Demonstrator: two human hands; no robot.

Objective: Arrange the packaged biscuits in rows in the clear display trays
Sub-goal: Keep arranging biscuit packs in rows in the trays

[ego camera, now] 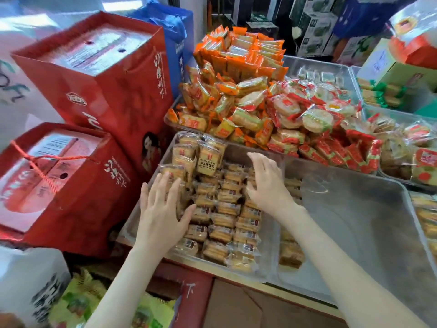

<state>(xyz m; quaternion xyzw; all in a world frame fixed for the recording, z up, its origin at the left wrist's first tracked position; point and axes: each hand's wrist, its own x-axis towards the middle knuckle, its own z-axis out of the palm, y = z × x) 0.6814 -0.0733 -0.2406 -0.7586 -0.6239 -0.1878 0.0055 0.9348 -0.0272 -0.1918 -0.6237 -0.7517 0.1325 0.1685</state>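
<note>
1. Near left: a white bag (30, 280) with dark print, cut off by the frame edge, and green-yellow packets (78, 301), blurred. A brown cardboard flap (236, 308) lies just under the tray's near rim.
2. Clear display tray (354, 233), centre: the right half is bare; the near right corner passes behind your right forearm.
3. Packaged biscuits (224, 209): tan packets in rows filling the tray's left half. A few more show blurred through the plastic, right of the rows. Labels are too small to read.
4. Left hand (160, 209): fingers spread and nearly straight, laid flat over the leftmost row, hiding it; nothing is gripped.
5. Right hand (269, 183): on the rightmost row, fingers bent down onto the packets. The fingertips are hidden, so you cannot tell whether it pinches one.
6. Upright biscuit stack (201, 155) in the tray's far left corner.
7. Left: two red gift boxes (59, 185), one behind the other, touching the tray's left side.
8. Far: a tray heaped with orange packets (236, 74) and, to the right, red-wrapped round crackers (307, 119).
9. Far right: a green box (390, 67); the cartons beyond it are blurred.
</note>
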